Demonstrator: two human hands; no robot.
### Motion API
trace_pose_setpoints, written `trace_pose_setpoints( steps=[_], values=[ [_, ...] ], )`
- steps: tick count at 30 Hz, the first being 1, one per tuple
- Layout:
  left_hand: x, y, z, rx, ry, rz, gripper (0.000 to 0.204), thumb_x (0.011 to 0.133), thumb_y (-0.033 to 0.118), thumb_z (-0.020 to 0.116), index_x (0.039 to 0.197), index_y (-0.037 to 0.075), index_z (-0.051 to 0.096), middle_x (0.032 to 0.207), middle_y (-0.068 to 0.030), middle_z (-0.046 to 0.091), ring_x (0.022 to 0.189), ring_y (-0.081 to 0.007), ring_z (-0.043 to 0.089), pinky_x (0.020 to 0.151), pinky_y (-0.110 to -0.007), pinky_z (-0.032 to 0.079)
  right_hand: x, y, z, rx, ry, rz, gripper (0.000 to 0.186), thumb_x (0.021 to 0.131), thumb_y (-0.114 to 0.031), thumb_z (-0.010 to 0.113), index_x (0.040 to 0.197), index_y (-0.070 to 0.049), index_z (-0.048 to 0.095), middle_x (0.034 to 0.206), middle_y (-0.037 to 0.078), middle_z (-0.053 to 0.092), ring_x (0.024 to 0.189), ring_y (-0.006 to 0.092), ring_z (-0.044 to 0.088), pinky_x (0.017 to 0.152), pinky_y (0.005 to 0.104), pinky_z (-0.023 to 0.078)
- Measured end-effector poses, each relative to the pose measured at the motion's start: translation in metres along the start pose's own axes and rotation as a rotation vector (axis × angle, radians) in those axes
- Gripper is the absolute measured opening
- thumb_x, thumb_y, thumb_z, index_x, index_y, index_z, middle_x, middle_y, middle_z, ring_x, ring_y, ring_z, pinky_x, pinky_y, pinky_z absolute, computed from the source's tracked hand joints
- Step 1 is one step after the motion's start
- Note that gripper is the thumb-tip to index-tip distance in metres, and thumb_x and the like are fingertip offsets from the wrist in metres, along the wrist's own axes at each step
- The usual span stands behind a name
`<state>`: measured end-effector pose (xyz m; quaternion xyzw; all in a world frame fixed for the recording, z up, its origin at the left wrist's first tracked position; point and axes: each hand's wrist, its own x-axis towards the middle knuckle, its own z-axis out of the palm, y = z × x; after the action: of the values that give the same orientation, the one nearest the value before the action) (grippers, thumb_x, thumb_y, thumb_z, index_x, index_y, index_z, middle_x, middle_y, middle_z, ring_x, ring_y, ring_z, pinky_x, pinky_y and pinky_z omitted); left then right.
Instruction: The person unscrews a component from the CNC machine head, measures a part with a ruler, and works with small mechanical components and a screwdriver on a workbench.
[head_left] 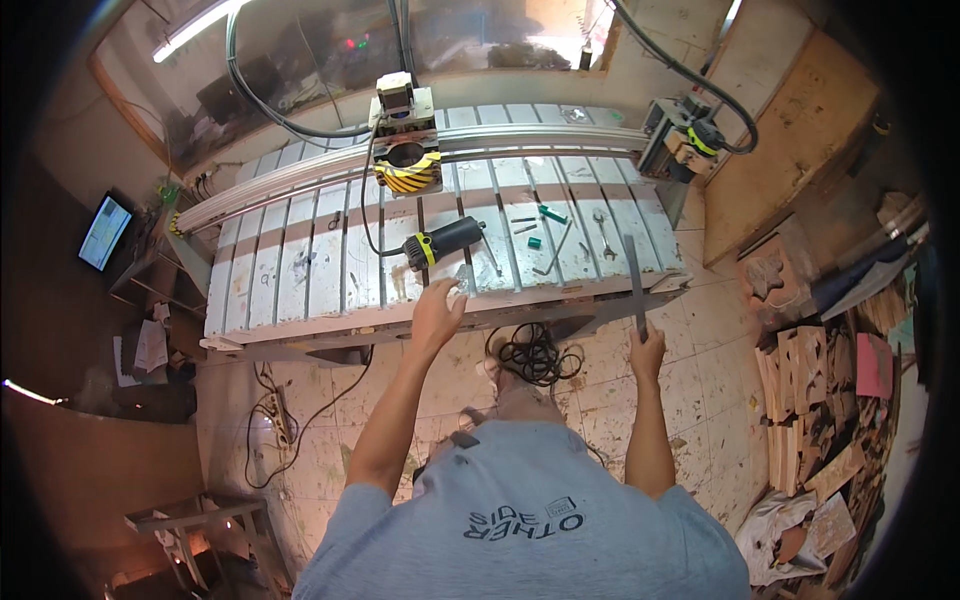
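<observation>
My right hand (648, 352), off the table's front edge, is closed around the lower end of a long, flat, dark metal strip (634, 280). The strip points up and away over the slotted table (380, 285). At the front edge, left of centre, my left hand (436, 315) reaches in with thumb and fingers apart. Beside its fingertips is a small pale, shiny thing (464, 277); whether they touch cannot be told. Just beyond lies a black cylindrical spindle motor (455, 241) with a yellow-green band. An open-ended wrench (603, 232), a bent hex key (553, 250) and green pieces (552, 214) lie to its right.
A gantry rail (540, 139) spans the table, carrying a yellow-black striped holder (408, 175). Coiled black cable (537, 355) lies on the floor by my legs. A power strip (281, 420) is at left, stacked wood offcuts (800, 370) at right, a monitor (105, 232) far left.
</observation>
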<state>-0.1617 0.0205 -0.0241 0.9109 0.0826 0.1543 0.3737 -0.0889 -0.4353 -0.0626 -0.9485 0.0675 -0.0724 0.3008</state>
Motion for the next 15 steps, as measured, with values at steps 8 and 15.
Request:
trace_pose_setpoints(
  steps=[8, 15],
  values=[
    [0.104, -0.012, 0.027, 0.274, 0.105, 0.247, 0.053, 0.089, 0.024, 0.075, 0.135, 0.002, 0.061, 0.145, -0.0251, 0.055, 0.134, -0.0446, 0.052, 0.113, -0.050, 0.044, 0.148, -0.015, 0.057, -0.052, 0.005, -0.011, 0.052, 0.098, -0.023, 0.068, 0.142, 0.002, 0.060, 0.125, 0.026, 0.059, 0.118, 0.0432, 0.060, 0.103, 0.0494, 0.049],
    [0.168, -0.025, 0.052, 0.400, -0.075, 0.127, 0.057, 0.087, 0.039, 0.078, 0.133, 0.007, 0.065, 0.129, -0.0215, 0.064, 0.124, -0.0416, 0.058, 0.108, -0.051, 0.043, 0.221, -0.013, 0.095, -0.100, 0.033, -0.092, 0.051, 0.097, -0.021, 0.069, 0.143, 0.001, 0.060, 0.116, 0.021, 0.057, 0.113, 0.0401, 0.059, 0.099, 0.0477, 0.049]
  ],
)
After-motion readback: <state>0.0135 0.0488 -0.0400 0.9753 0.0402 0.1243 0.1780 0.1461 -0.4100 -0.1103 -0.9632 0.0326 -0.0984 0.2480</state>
